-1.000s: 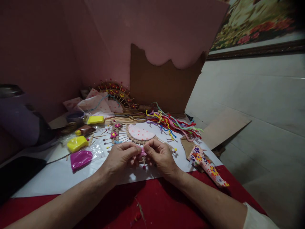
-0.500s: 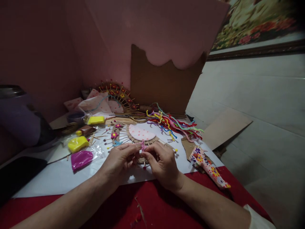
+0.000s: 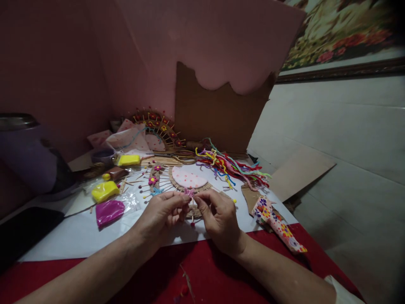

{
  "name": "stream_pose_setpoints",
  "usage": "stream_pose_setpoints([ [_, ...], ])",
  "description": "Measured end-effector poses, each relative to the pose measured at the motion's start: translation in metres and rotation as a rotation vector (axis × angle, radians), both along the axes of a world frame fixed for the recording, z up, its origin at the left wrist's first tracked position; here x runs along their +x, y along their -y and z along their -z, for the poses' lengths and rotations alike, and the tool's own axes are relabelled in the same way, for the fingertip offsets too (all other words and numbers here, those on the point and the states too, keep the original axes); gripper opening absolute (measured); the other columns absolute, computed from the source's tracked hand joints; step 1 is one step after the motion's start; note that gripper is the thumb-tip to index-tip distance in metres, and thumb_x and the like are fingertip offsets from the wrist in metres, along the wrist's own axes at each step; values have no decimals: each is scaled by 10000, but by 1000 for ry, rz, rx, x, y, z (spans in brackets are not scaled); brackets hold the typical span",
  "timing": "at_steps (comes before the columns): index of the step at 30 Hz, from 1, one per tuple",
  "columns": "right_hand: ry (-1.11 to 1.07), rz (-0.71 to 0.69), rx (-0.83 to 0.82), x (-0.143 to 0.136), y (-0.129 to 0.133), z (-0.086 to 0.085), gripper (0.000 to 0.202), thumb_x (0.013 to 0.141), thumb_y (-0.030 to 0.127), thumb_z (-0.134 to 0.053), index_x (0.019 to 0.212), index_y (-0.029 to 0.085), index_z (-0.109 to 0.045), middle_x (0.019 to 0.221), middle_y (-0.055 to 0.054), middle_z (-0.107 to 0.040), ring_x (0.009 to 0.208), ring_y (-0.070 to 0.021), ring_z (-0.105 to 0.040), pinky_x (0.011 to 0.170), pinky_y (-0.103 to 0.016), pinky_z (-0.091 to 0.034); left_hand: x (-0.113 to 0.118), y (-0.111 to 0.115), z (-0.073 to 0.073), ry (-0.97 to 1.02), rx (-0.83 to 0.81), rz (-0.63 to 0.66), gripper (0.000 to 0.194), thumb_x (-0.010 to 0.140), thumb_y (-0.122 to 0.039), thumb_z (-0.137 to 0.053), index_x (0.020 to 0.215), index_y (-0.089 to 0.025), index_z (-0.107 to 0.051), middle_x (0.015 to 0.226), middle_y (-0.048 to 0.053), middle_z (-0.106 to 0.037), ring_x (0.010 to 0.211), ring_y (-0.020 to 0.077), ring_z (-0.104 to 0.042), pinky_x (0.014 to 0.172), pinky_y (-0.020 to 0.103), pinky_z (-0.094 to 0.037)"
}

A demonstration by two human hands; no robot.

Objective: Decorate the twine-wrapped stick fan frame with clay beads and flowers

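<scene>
A small twisted piece of fuzzy pink pipe cleaner (image 3: 189, 192) is pinched between my two hands. My left hand (image 3: 164, 213) is closed on its left side, thumb against the index finger. On the other side my right hand (image 3: 220, 217) grips it with thumb and forefinger. Just behind my fingers lies a half-round craft piece (image 3: 190, 177) with a pink dotted fabric centre, a twine-wrapped rim and sticks radiating from it. Below the pinch, part of a twine-wrapped strip (image 3: 194, 212) shows; my hands hide the rest.
Colourful pipe cleaners (image 3: 230, 166) lie in a heap behind my right hand. To the left are yellow clay (image 3: 105, 191), a magenta clay pack (image 3: 110, 214) and a flower-decorated strip (image 3: 154, 179). A floral-covered piece (image 3: 278, 223) lies right; cut cardboard (image 3: 218, 114) stands behind.
The pink pipe cleaner stood up as a narrow strip between my fingertips; now it looks lower and more bunched. Both hands keep their pinch, and the view has shifted slightly.
</scene>
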State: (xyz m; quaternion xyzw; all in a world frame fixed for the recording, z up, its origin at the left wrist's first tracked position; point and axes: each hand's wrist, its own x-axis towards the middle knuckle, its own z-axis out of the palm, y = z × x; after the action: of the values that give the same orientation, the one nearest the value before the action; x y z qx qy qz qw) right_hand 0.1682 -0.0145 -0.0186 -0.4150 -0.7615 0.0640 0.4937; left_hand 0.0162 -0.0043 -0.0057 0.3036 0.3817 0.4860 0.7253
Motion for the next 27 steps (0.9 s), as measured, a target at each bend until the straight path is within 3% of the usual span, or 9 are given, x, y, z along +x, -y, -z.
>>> stream_pose_setpoints([
  [5,-119,-68,-172,0,-4,0,176,886,278,-520,784,163,-604,690,-11,-600,601,-115,-502,583,-238,-364,1,0,1,-26,21,35,137,640,-165,-755,683,-104,-641,569,10,-603,476,51,-528,448,126,-404],
  [10,-212,-106,-305,1,-8,4,233,889,323,-494,734,163,-564,640,15,-526,569,-100,-442,543,-226,-344,-3,-2,-2,-24,111,66,254,696,-348,-709,735,-109,-632,634,13,-593,495,66,-515,421,151,-375],
  [17,-214,-128,-307,2,-7,3,236,867,314,-524,688,161,-549,591,32,-473,547,-86,-391,517,-212,-317,-6,-5,-5,-267,211,82,283,629,-340,-753,599,-117,-583,462,-24,-523,400,50,-419,398,163,-329],
  [27,-222,-108,-305,2,-7,1,255,875,336,-509,694,162,-550,581,31,-472,533,-89,-397,506,-211,-322,-3,0,-7,-336,235,146,300,649,-372,-718,564,-125,-571,489,-5,-568,385,60,-428,400,188,-331],
])
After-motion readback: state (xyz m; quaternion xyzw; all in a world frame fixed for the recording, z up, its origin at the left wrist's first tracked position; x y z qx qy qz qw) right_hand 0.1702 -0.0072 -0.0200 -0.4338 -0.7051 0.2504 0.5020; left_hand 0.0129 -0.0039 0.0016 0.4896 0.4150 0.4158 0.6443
